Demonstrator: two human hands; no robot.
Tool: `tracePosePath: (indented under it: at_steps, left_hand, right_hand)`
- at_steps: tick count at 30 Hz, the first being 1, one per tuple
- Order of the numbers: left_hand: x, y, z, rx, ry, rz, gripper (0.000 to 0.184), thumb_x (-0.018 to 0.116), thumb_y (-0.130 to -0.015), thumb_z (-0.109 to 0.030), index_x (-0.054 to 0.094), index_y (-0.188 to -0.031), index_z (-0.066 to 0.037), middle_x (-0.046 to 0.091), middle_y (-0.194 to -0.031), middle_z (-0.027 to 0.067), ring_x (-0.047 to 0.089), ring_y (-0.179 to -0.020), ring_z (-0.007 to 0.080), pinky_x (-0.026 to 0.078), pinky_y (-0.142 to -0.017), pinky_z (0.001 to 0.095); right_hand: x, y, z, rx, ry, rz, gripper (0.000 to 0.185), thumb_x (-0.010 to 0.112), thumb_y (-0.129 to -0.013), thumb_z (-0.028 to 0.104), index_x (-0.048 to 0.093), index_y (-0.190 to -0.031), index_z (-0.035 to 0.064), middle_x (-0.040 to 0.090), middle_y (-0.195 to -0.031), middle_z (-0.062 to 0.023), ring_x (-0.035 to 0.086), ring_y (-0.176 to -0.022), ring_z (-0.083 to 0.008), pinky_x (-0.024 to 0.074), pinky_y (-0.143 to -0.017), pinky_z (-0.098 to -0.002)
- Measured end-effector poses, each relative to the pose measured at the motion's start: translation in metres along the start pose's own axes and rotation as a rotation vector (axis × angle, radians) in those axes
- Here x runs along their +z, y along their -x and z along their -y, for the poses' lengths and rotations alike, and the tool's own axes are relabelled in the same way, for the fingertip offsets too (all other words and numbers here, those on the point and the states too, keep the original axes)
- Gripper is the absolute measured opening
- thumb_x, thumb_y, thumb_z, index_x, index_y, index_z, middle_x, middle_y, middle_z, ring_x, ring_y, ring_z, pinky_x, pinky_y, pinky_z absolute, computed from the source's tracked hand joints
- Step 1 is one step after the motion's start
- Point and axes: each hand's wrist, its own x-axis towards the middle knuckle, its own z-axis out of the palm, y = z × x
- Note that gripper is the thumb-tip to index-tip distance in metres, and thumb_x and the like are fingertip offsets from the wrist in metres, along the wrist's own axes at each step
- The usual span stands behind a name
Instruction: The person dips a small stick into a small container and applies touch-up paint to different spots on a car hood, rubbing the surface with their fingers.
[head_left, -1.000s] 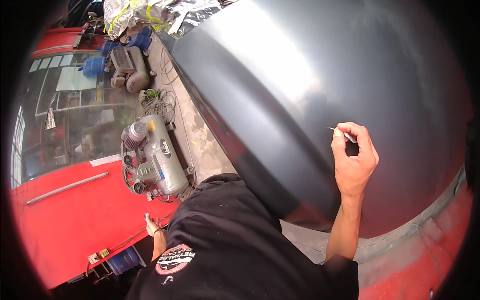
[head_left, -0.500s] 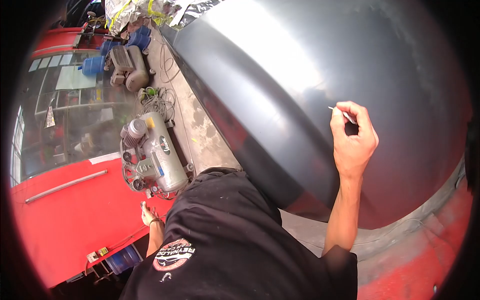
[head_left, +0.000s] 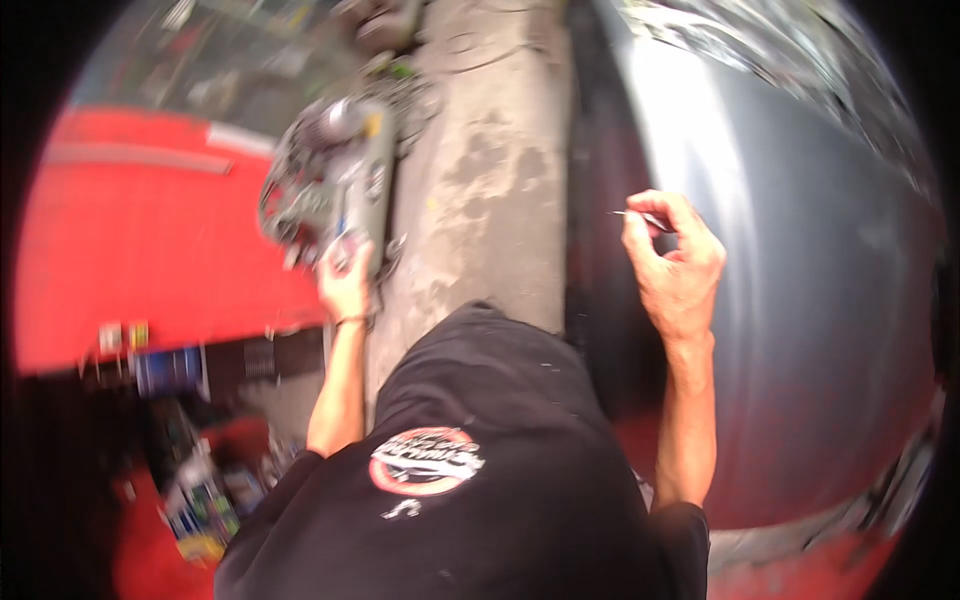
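Head view: my right hand [head_left: 680, 265] pinched the thin tool [head_left: 655, 220] at the left side of the panel [head_left: 810, 260]; a light, steady pinch seemed best. Farther left of the panel, my left hand [head_left: 345, 288] blurred; I could not tell its grip.

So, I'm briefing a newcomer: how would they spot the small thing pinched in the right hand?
Find the big dark panel filling the view's right side, then the right hand over it. Pinched in that hand is a slender object. Unlike the broad panel, it ends in a needle-thin tip, jutting leftward.
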Motion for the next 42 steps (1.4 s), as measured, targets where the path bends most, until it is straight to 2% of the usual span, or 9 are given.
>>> tracePosePath:
  at_steps: [1,2,8,13,19,33,36,40,42]
  left_hand:
    - [-0.003,0.008,-0.041,-0.048,-0.143,0.025,0.059,0.100,-0.083,-0.023,0.074,-0.133,-0.004,0.080,-0.118,0.0099,0.075,-0.098,0.0176,0.061,-0.092,0.0352]
    - [-0.001,0.009,-0.055,-0.111,0.072,0.106,0.064,0.097,-0.087,-0.027,0.070,-0.140,-0.003,0.078,-0.123,0.0073,0.073,-0.110,0.0168,0.058,-0.100,0.0339]
    - [0.009,0.016,-0.109,-0.033,0.170,0.214,0.066,0.097,-0.083,-0.023,0.069,-0.140,-0.004,0.080,-0.122,0.0099,0.077,-0.110,0.0180,0.061,-0.099,0.0358]
    - [0.023,0.016,-0.116,0.041,0.169,0.198,0.061,0.092,-0.078,-0.028,0.071,-0.133,-0.010,0.081,-0.120,0.0135,0.079,-0.105,0.0328,0.062,-0.092,0.0438]
    - [0.033,0.014,-0.112,0.045,0.164,0.242,0.060,0.088,-0.075,-0.028,0.069,-0.130,-0.011,0.080,-0.118,0.0110,0.077,-0.103,0.0330,0.057,-0.092,0.0463]
    - [0.042,0.016,-0.111,0.121,0.174,0.215,0.062,0.090,-0.075,-0.029,0.069,-0.131,-0.011,0.079,-0.115,0.0123,0.077,-0.101,0.0330,0.056,-0.089,0.0467]
    - [0.044,0.012,-0.110,0.092,0.251,0.276,0.061,0.093,-0.084,-0.040,0.072,-0.130,-0.007,0.081,-0.113,0.0165,0.079,-0.103,0.0399,0.062,-0.090,0.0485]
    - [0.046,0.028,-0.074,0.031,0.131,0.415,0.052,0.084,-0.096,-0.025,0.069,-0.138,0.001,0.078,-0.126,0.0240,0.077,-0.115,0.0373,0.060,-0.100,0.0428]
    - [0.044,0.033,-0.050,0.218,0.073,0.351,0.047,0.078,-0.100,-0.020,0.068,-0.140,0.003,0.077,-0.129,0.0203,0.075,-0.121,0.0304,0.058,-0.105,0.0409]
  right_hand:
    - [0.020,-0.003,0.007,-0.045,0.017,0.083,0.017,0.079,-0.092,0.000,0.079,-0.108,0.0032,0.080,-0.100,-0.0084,0.075,-0.084,-0.0165,0.0611,-0.076,-0.0298]
    - [0.043,-0.009,0.016,-0.095,0.043,0.161,0.017,0.078,-0.092,0.000,0.079,-0.108,0.0033,0.080,-0.100,-0.0084,0.075,-0.084,-0.0164,0.0612,-0.076,-0.0300]
    - [0.161,-0.034,0.054,-0.394,0.141,0.568,0.017,0.079,-0.092,0.002,0.078,-0.109,0.0038,0.078,-0.098,-0.0083,0.074,-0.083,-0.0174,0.0585,-0.083,-0.0325]
    - [0.225,-0.037,0.055,-0.545,0.200,0.726,0.015,0.080,-0.092,0.011,0.076,-0.107,0.0100,0.077,-0.096,-0.0058,0.071,-0.083,-0.0232,0.0542,-0.083,-0.0391]
    - [0.251,-0.043,0.052,-0.600,0.332,0.848,0.017,0.079,-0.092,0.013,0.073,-0.107,0.0114,0.075,-0.095,-0.0057,0.071,-0.091,-0.0270,0.0519,-0.085,-0.0426]
    - [0.243,-0.042,0.057,-0.691,0.390,0.763,0.020,0.081,-0.089,0.009,0.073,-0.107,0.0116,0.075,-0.097,-0.0043,0.072,-0.090,-0.0248,0.0525,-0.086,-0.0399]
    - [0.223,-0.039,0.068,-0.675,0.285,0.575,0.024,0.082,-0.086,0.007,0.076,-0.108,0.0119,0.077,-0.101,-0.0051,0.074,-0.091,-0.0267,0.0544,-0.086,-0.0415]
    - [0.236,-0.012,0.051,-0.720,0.229,0.463,0.027,0.084,-0.076,0.022,0.074,-0.100,0.0177,0.073,-0.094,-0.0028,0.073,-0.093,-0.0268,0.0535,-0.084,-0.0421]
    - [0.241,0.004,0.050,-0.618,0.061,0.401,0.018,0.081,-0.077,0.022,0.071,-0.090,0.0139,0.072,-0.088,-0.0045,0.072,-0.091,-0.0287,0.0538,-0.086,-0.0461]
